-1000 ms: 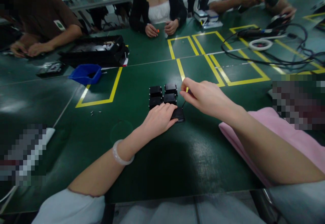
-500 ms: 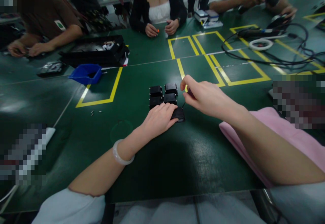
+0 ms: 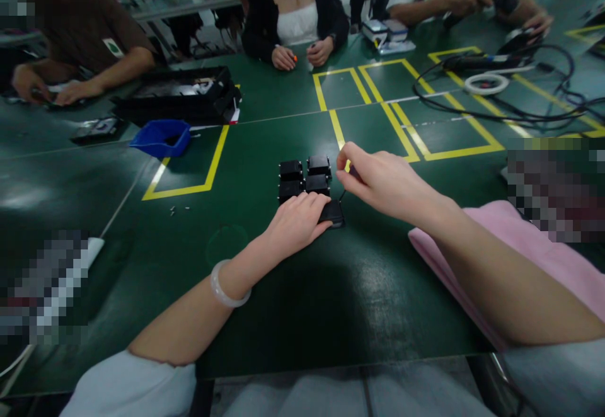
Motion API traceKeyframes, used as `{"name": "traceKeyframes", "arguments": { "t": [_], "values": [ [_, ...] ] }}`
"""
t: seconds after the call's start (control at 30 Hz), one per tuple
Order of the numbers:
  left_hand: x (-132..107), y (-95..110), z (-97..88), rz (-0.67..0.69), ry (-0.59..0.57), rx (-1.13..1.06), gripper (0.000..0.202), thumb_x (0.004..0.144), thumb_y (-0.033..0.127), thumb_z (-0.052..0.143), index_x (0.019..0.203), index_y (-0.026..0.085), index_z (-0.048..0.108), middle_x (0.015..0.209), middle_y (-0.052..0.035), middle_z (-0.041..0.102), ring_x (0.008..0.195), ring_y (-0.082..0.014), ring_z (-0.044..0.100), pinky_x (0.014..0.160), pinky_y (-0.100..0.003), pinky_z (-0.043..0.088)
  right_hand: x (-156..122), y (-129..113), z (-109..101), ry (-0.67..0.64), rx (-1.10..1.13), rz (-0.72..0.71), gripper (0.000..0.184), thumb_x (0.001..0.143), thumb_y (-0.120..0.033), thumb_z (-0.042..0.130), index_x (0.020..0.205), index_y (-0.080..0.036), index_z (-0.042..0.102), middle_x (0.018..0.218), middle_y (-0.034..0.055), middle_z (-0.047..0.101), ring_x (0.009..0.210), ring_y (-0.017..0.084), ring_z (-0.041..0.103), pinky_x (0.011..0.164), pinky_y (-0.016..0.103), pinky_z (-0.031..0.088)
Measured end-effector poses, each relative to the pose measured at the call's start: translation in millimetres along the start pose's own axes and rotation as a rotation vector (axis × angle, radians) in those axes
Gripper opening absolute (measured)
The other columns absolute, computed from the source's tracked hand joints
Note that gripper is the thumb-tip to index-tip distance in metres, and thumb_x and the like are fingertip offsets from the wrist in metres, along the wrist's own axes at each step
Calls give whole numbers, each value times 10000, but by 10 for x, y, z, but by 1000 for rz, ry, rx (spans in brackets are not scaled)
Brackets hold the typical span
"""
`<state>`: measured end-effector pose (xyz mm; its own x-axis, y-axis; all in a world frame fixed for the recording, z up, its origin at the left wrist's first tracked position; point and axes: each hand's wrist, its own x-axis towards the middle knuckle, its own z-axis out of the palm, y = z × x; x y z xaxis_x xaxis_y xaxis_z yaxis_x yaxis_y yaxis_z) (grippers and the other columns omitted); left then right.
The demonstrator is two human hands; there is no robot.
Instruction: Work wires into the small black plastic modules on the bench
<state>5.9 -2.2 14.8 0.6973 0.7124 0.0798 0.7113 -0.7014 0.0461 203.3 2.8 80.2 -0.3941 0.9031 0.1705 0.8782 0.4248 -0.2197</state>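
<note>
Several small black box-shaped units (image 3: pixel 317 184) stand close together in the middle of the green table, with bright little fittings along their sides. My left hand (image 3: pixel 297 218) lies over the nearest black unit (image 3: pixel 333 213), its thumb along the near side and its fingers over the far part, partly covering it. In my right hand (image 3: pixel 371 174) is a thin screwdriver (image 3: pixel 343 194), pinched by its dark handle between thumb and fingers. Its shaft slants down to the right corner of that unit; the tip is too small to make out.
Small loose metal pieces (image 3: pixel 172 210) lie left of the units. Beyond them are a blue bin (image 3: pixel 163 138) and a long black tray (image 3: pixel 179 99). A pink cloth (image 3: pixel 501 234) lies under my right forearm. Black cables (image 3: pixel 496 114) coil at the far right; co-workers sit opposite.
My hands, the screwdriver and the black units are nearly where they were. At the back left, a person standing behind the table has moved toward the middle.
</note>
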Motion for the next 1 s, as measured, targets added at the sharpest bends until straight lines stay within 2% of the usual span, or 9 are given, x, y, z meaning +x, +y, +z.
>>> {"name": "traceKeyframes", "arguments": {
  "t": [0.1, 0.27, 0.47, 0.7, 0.87, 1.0],
  "values": [
    [-3, -1, 1, 2, 1, -6, 372, 906, 364, 583, 1191, 145, 486, 1124, -83, 622, 1005, -234, 594, 849, -347, 465, 1, 7, 0, -8, -24, 2, 263, 935, -353, 344, 1061, -205, 522, 758, 32, 649, 640, 171, 562, 569, 264, 257],
    [-5, -1, 8, 9, 6, 10, 366, 906, 365, 582, 1182, 145, 487, 1116, -90, 626, 998, -235, 596, 850, -343, 461, -1, 6, -10, -1, 28, 0, 290, 916, -314, 358, 1159, -196, 465, 820, 35, 656, 655, 165, 569, 571, 257, 277],
    [-7, -3, 13, 7, 10, 0, 372, 908, 365, 578, 1195, 150, 478, 1128, -87, 623, 1006, -232, 596, 846, -342, 463, 5, 3, -16, -25, -52, 0, 260, 943, -358, 341, 1039, -208, 530, 761, 36, 655, 642, 172, 571, 567, 266, 252],
    [-3, 1, -4, 4, 0, -1, 370, 910, 363, 574, 1193, 142, 483, 1132, -90, 620, 1015, -234, 592, 860, -346, 462, -3, -10, -10, -6, -3, 11, 287, 933, -327, 346, 1156, -196, 470, 817, 42, 667, 656, 175, 584, 569, 260, 271],
    [-1, -4, 9, 8, 4, 16, 375, 909, 375, 573, 1191, 145, 485, 1123, -93, 623, 1006, -235, 596, 848, -346, 463, 0, -12, 6, 3, -24, -1, 267, 941, -352, 345, 1091, -200, 506, 779, 38, 660, 647, 178, 574, 567, 265, 261],
    [-3, -5, 19, 15, 17, 21, 365, 912, 372, 567, 1189, 149, 483, 1116, -94, 627, 999, -232, 600, 847, -335, 457, -6, -7, 9, -6, 16, -7, 278, 931, -306, 342, 1154, -193, 465, 814, 37, 659, 637, 163, 563, 566, 260, 271]
  ]
}}
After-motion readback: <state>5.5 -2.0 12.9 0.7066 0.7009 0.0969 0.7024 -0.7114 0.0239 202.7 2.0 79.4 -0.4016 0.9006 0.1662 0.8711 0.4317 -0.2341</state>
